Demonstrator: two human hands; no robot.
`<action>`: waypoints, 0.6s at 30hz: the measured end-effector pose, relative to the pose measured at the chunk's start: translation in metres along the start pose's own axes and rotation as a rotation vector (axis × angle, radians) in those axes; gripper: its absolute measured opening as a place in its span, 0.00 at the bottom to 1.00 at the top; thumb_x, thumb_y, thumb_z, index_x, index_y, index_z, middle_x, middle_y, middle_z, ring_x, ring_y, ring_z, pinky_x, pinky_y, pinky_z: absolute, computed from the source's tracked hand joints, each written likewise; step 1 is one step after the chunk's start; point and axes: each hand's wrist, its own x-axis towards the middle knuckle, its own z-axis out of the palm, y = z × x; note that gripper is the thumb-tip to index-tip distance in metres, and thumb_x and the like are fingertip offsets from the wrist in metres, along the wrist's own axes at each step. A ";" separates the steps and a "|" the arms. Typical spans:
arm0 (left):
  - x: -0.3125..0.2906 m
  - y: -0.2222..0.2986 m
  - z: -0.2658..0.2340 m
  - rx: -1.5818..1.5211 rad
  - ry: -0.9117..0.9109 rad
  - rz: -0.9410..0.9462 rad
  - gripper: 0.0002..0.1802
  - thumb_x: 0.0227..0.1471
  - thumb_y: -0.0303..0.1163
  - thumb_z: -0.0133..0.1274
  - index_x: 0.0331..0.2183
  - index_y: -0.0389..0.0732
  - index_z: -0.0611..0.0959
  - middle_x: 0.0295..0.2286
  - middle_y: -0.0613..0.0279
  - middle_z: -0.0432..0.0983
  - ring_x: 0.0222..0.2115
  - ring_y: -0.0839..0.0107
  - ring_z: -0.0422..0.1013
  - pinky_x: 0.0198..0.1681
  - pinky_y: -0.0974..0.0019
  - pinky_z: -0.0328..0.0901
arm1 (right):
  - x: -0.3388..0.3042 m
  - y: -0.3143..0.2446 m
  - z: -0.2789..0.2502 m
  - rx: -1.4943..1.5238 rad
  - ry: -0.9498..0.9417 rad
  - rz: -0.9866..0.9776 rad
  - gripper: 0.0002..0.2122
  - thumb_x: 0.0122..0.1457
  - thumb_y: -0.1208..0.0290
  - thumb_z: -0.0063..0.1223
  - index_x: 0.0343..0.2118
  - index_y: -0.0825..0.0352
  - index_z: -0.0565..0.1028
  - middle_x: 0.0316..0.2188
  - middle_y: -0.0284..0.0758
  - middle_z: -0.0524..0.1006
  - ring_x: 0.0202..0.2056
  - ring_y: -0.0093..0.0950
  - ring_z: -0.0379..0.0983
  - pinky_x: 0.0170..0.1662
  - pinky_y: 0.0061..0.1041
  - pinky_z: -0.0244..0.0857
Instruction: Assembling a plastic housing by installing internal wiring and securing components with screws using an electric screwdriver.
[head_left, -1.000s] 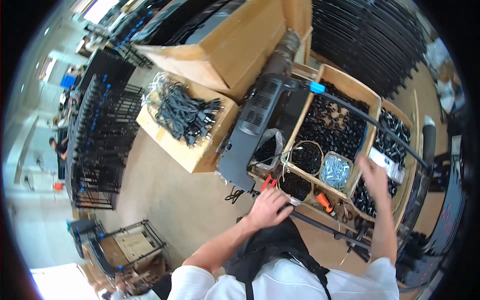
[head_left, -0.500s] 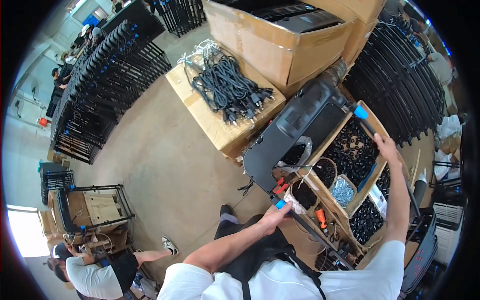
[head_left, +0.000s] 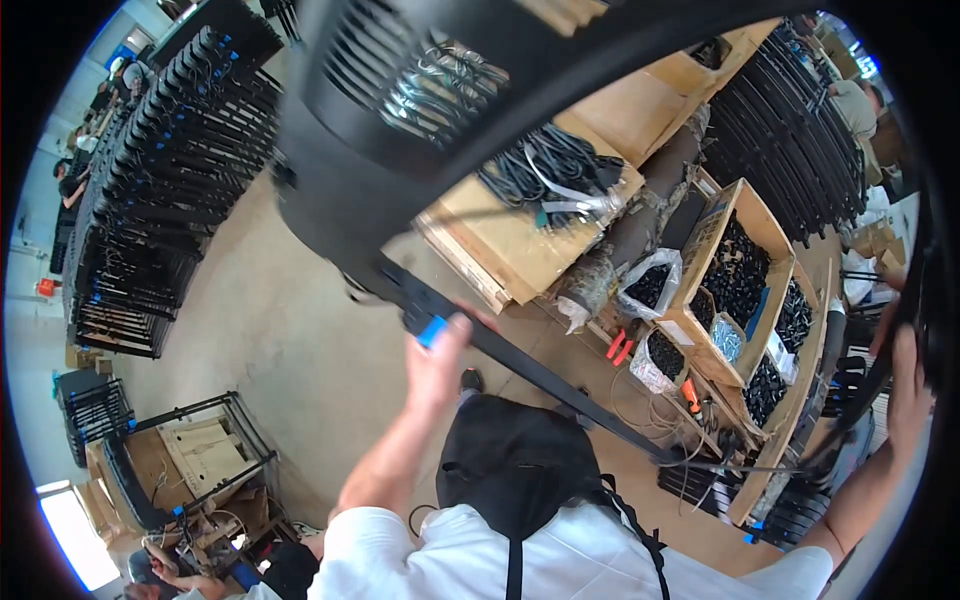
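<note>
A large black frame with a vented plastic housing is raised close in front of me and fills the upper middle of the view. My left hand is wrapped round one of its tubes, just by a blue band. Far to the right, my right hand grips the frame's other side tube; it is partly blurred, with its fingers closed. Between the two sides a thin bar runs low across the view. The housing covers part of the cardboard boxes behind it.
Bundled black cables lie on a cardboard box. A divided box of small black parts and screws stands right, near red-handled pliers and an orange-handled tool. Black frames are racked left. A co-worker is at lower left.
The frame has come up off the bench and boxes toward me, tilting across the view. Both hands rose with it; the left moved left, the right moved out to the right.
</note>
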 end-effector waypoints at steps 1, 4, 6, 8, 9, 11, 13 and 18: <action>0.021 0.024 -0.024 0.056 -0.002 0.039 0.15 0.61 0.35 0.57 0.46 0.35 0.79 0.35 0.54 0.84 0.39 0.62 0.82 0.47 0.57 0.75 | -0.004 -0.038 0.017 0.036 0.061 -0.005 0.20 0.73 0.59 0.48 0.57 0.70 0.74 0.29 0.27 0.71 0.30 0.17 0.66 0.34 0.19 0.57; 0.081 0.079 -0.100 0.183 0.067 0.105 0.20 0.60 0.34 0.57 0.50 0.32 0.79 0.37 0.52 0.85 0.38 0.61 0.83 0.45 0.58 0.76 | -0.017 -0.098 0.091 0.309 -0.017 0.109 0.15 0.63 0.63 0.58 0.47 0.67 0.74 0.31 0.31 0.75 0.31 0.21 0.72 0.38 0.24 0.68; 0.119 0.098 -0.146 0.236 0.081 0.145 0.22 0.60 0.34 0.57 0.52 0.30 0.78 0.38 0.50 0.85 0.39 0.62 0.83 0.45 0.59 0.76 | -0.018 -0.131 0.129 0.304 -0.368 0.296 0.11 0.57 0.73 0.64 0.42 0.65 0.76 0.32 0.30 0.77 0.34 0.22 0.75 0.40 0.27 0.71; 0.160 0.108 -0.176 0.303 0.070 0.147 0.21 0.60 0.32 0.59 0.51 0.30 0.79 0.39 0.50 0.85 0.40 0.63 0.82 0.48 0.59 0.76 | -0.034 -0.137 0.188 0.461 -0.479 0.355 0.08 0.56 0.77 0.66 0.39 0.64 0.81 0.35 0.30 0.80 0.37 0.24 0.76 0.44 0.27 0.72; 0.178 0.106 -0.190 0.334 0.071 0.133 0.20 0.59 0.31 0.60 0.50 0.31 0.80 0.39 0.53 0.85 0.41 0.66 0.82 0.48 0.61 0.75 | -0.039 -0.136 0.221 0.449 -0.574 0.379 0.11 0.56 0.77 0.68 0.42 0.63 0.81 0.36 0.30 0.81 0.39 0.23 0.76 0.46 0.27 0.71; 0.223 0.088 -0.208 0.403 0.053 0.136 0.17 0.58 0.31 0.63 0.47 0.34 0.83 0.39 0.59 0.85 0.41 0.71 0.80 0.48 0.64 0.73 | -0.066 -0.113 0.322 0.557 -0.461 0.293 0.12 0.56 0.76 0.70 0.43 0.62 0.81 0.39 0.30 0.82 0.40 0.23 0.76 0.46 0.27 0.72; 0.258 0.067 -0.225 0.569 0.063 0.143 0.13 0.56 0.31 0.65 0.43 0.39 0.86 0.36 0.67 0.83 0.38 0.78 0.75 0.46 0.69 0.70 | -0.091 -0.095 0.427 0.615 -0.357 0.217 0.13 0.56 0.77 0.70 0.43 0.62 0.80 0.41 0.31 0.82 0.42 0.24 0.77 0.47 0.29 0.72; 0.340 0.031 -0.287 0.835 0.067 0.027 0.15 0.53 0.28 0.66 0.44 0.38 0.86 0.36 0.67 0.83 0.37 0.75 0.75 0.45 0.65 0.70 | -0.123 -0.089 0.623 0.566 -0.185 -0.003 0.15 0.55 0.78 0.71 0.44 0.62 0.79 0.44 0.32 0.82 0.46 0.27 0.78 0.51 0.32 0.72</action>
